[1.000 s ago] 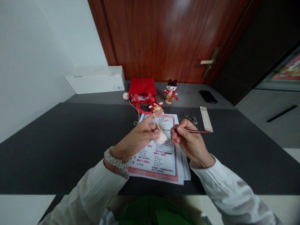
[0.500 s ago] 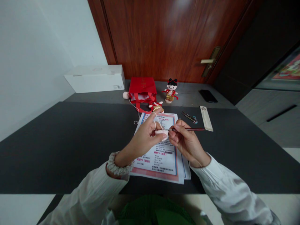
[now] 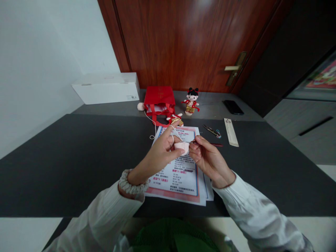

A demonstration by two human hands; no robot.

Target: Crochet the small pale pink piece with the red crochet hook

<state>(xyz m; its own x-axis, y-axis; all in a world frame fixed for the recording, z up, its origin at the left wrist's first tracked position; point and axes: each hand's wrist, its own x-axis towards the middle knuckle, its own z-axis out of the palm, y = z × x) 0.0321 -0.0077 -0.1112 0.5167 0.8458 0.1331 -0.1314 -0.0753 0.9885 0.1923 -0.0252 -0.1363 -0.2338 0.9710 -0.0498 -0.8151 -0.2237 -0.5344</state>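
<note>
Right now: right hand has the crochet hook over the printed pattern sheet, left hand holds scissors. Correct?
No: the left hand holds a pale pink crocheted piece, not scissors, per the head view. The right hand has the crochet hook over the printed pattern sheet.

Glossy wooden door [image 3: 183, 42]; matt dark tabletop [image 3: 78, 157]; rough yarn [image 3: 181, 147]

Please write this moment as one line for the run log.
left hand: holds pale pink crochet piece, yarn at fingers | right hand: holds crochet hook | under hands: printed pattern sheet
</note>
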